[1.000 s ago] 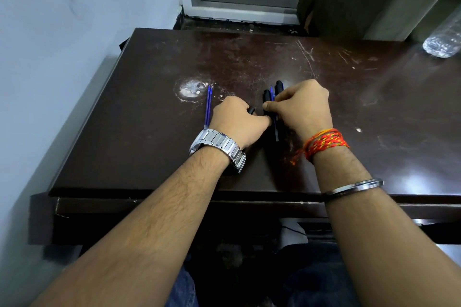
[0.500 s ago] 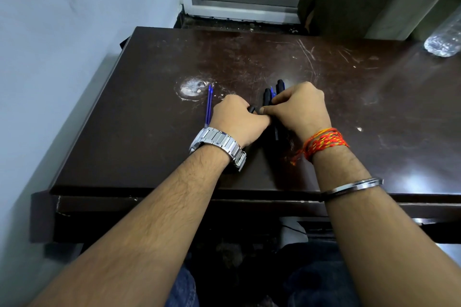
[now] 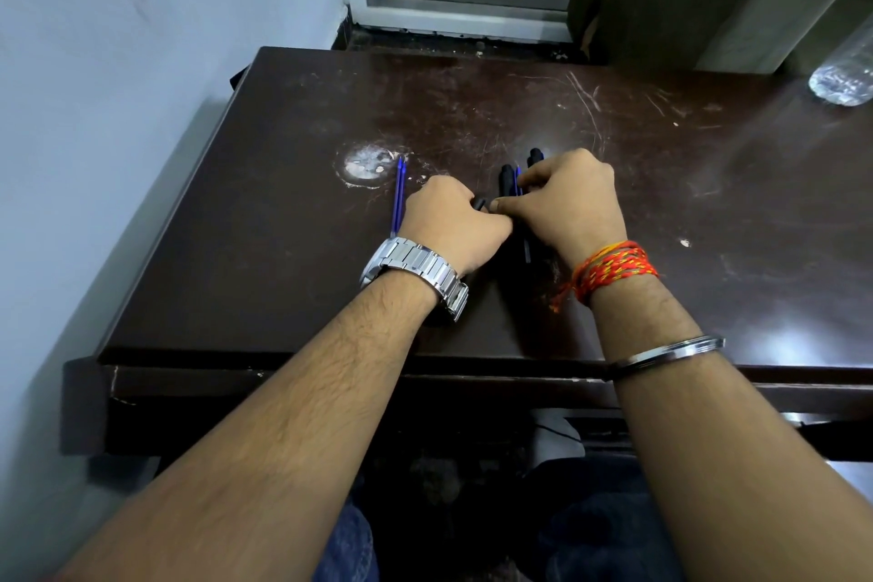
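Note:
Both hands meet at the middle of a dark brown desk (image 3: 472,109). My left hand (image 3: 449,227), with a steel watch on the wrist, is curled round a black pen part whose end (image 3: 479,204) sticks out of the fist. My right hand (image 3: 567,203), with orange thread on the wrist, pinches that same black piece with thumb and forefinger. Under and beyond the right hand lie a few black pens (image 3: 508,177) with a blue one among them. Two blue refills (image 3: 399,194) lie side by side just left of my left hand.
A white scuffed patch (image 3: 366,165) marks the desk beyond the refills. A clear plastic bottle (image 3: 845,76) lies at the far right. A pale wall runs along the left edge, a window frame behind. The desk's front edge is near my forearms.
The right thumb and forefinger have closed in on the black piece that the left hand holds. Both hands have otherwise stayed in place.

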Available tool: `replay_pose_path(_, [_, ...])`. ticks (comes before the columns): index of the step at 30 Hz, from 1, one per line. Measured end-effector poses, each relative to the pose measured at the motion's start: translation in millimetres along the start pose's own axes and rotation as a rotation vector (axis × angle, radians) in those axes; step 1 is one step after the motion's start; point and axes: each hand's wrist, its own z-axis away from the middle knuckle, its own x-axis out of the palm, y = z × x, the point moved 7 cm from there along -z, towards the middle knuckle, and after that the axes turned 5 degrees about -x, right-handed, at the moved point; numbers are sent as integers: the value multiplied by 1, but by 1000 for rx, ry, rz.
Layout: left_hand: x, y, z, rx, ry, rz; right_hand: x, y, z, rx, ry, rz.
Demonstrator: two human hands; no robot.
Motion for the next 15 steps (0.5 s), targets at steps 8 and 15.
replay_pose_path(8, [-1, -1, -3, -50, -17, 261, 1, -2, 2, 32, 72, -274])
replay_pose_path(15, [-8, -6, -2, -15, 77, 161, 8, 1, 2, 103, 70, -370])
